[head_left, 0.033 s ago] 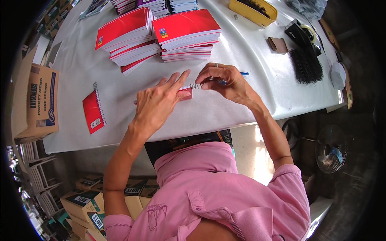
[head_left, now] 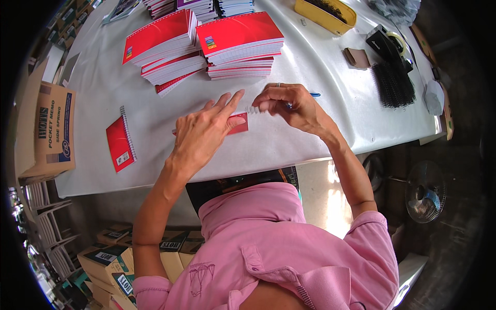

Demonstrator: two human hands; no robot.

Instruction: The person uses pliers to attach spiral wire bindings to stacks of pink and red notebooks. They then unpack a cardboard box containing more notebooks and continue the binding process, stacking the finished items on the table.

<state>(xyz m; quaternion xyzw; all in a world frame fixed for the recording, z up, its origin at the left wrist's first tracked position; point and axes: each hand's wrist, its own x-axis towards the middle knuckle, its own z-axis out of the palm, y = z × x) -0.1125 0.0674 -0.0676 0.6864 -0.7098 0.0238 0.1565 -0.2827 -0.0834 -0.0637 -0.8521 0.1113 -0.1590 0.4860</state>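
Observation:
A small red notepad [head_left: 238, 127] lies on the table in front of me, mostly covered by my left hand [head_left: 202, 129]. That hand rests over it with fingers stretched out and the thumb pressed on its cover. At the pad's right end, a thin spiral wire [head_left: 252, 109] runs from its far edge into the curled fingertips of my right hand [head_left: 289, 106], which pinch it. The wire is blurred, and how far it passes into the pad is hidden. A blue pen [head_left: 314, 95] lies partly behind my right hand.
Red notepads [head_left: 240, 33] stand in stacks at the far side. A spiral-bound red notepad [head_left: 121, 143] lies left, near a cardboard box [head_left: 54, 126]. Farther right are a yellow tray [head_left: 330, 20], a pile of black coils [head_left: 393, 85] and a tape dispenser [head_left: 385, 46].
The fingertips of my right hand have shifted slightly at the wire, which now looks blurred. My left hand and the notepad have stayed almost still.

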